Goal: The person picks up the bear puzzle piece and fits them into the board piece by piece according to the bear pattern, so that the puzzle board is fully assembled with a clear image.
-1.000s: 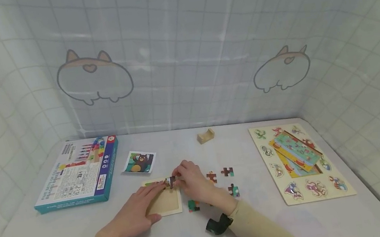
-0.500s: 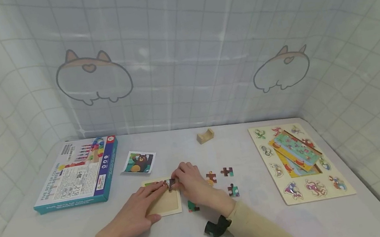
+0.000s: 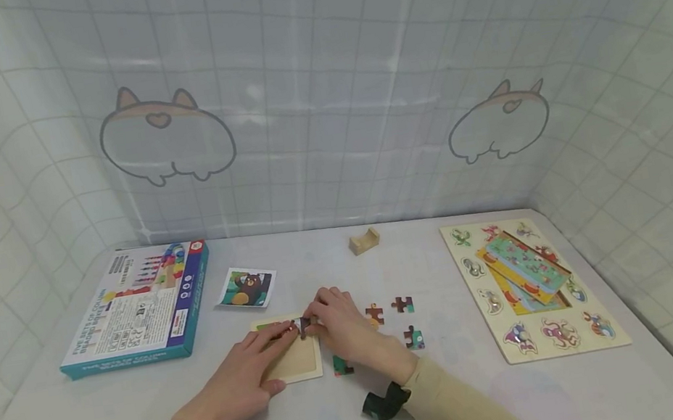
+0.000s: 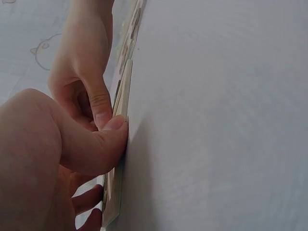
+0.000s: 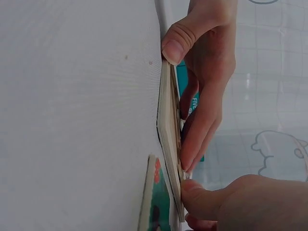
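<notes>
A shallow wooden puzzle tray [image 3: 300,364] lies in front of me, with a few jigsaw pieces along its far side. My left hand [image 3: 239,378] rests over the tray's left part, fingers stretched onto the pieces. Its thumb [image 5: 177,45] touches the near edge in the right wrist view. At the far right corner my right hand [image 3: 343,325] pinches a dark-and-white jigsaw piece [image 3: 303,324], partly covered by the fingertips. Loose pieces lie right of the tray, among them a brown-and-orange piece [image 3: 375,315], a brown piece [image 3: 403,304] and a green piece [image 3: 342,365].
A bear picture card [image 3: 248,288] lies behind the tray. The flat blue-and-white box [image 3: 134,308] is at the left. On the right, a wooden animal board [image 3: 565,342] carries colourful cards [image 3: 527,266]. A small wooden block [image 3: 364,241] sits farther back.
The right hand has shifted slightly, and the pinched piece has turned and sits a little lower at the tray's far right corner. The left hand has hardly moved.
</notes>
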Available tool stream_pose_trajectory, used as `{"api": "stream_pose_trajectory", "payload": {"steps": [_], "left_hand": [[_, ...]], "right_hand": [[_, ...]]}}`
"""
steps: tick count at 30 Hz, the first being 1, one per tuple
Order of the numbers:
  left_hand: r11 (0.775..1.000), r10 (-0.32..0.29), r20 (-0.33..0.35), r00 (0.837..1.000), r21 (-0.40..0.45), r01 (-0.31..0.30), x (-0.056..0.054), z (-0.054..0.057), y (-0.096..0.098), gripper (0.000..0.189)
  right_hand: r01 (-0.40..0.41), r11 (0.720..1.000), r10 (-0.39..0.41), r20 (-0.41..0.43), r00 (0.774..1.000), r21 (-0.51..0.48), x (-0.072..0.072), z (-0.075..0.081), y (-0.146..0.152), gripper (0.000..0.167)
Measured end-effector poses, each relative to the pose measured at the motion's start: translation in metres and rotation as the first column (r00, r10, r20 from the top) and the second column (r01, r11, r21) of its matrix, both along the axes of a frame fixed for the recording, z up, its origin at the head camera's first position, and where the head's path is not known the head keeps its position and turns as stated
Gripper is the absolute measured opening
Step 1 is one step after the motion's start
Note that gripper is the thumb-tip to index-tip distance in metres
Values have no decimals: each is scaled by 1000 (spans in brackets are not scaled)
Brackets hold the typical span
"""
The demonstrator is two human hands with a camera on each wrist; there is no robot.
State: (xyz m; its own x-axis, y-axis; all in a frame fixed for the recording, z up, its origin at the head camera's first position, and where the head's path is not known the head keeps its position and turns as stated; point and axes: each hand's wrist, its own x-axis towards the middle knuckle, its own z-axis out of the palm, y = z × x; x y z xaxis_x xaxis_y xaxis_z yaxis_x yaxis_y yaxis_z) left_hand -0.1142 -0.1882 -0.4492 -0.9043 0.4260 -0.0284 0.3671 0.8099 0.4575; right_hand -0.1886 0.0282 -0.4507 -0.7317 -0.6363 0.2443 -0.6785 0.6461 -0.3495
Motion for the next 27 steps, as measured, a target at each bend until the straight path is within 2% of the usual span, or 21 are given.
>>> {"api": "stream_pose_trajectory", "payload": {"steps": [3,9,16,27], "left_hand": [[1000,-6,-3,1000,13,6,1,0,0,73],[999,21,18,1000,29,-21,1,0,1,75],[1000,-23,2,1000,-21,23,1,-1,1,72],[1000,-12,17,1000,-12,13,2,1,4,72]], "right_hand": [[1,1000,-1,14,1000,-1,0,0,0,17],[2,1000,-2,38,999,7,-1,2,0,19],[13,1000,-13,53,999,12,0,4,0,22],[6,1000,-6,36,999,23,-1,3,2,24]]}}
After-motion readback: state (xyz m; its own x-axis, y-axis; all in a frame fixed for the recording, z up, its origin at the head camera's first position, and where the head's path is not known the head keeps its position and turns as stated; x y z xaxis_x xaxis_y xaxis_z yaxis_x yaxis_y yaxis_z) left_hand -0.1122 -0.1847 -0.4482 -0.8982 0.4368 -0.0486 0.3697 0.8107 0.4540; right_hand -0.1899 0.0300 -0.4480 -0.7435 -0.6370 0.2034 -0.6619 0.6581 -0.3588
